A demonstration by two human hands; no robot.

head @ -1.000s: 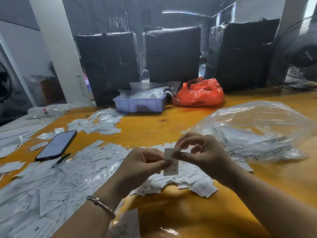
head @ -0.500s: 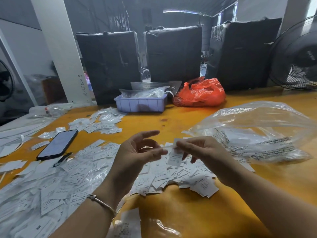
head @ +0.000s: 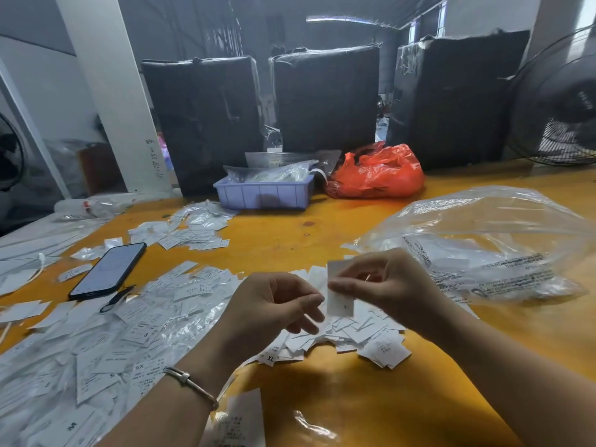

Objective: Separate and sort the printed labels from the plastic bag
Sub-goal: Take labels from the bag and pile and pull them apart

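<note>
My right hand (head: 383,285) pinches one label (head: 338,301) above the XL pile (head: 354,337) on the bench (head: 371,398); my left hand (head: 277,308) hangs loosely curled, empty. Next, I'd read its size and drop it accordingly.

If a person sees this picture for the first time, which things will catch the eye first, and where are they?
At the centre, the right hand pinches a single white label above a small pile of labels, with the left hand close beside it. A far larger spread of labels covers the left of the yellow table. The big clear plastic bag lies to the right, and a bright orange bag sits at the back.
</note>
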